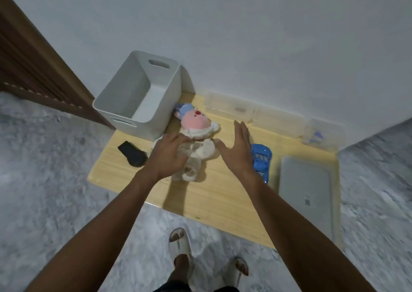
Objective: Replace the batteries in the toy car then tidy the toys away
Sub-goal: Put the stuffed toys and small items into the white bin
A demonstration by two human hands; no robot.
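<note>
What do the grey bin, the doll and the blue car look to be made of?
Grey bin: likely matte moulded plastic, with smooth walls and cut-out handles. Doll: soft plush fabric, fuzzy and limp. Blue car: probably glossy hard plastic, though blur leaves that uncertain.

Fuzzy cloth plush toy (196,140); wooden table (223,193)

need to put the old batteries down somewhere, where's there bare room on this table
Bare wood runs along the table's near edge, below the plush toy and left of the white lid. Crowded: the middle, with both hands, the plush and the blue car, and the back row of clear boxes.
</note>
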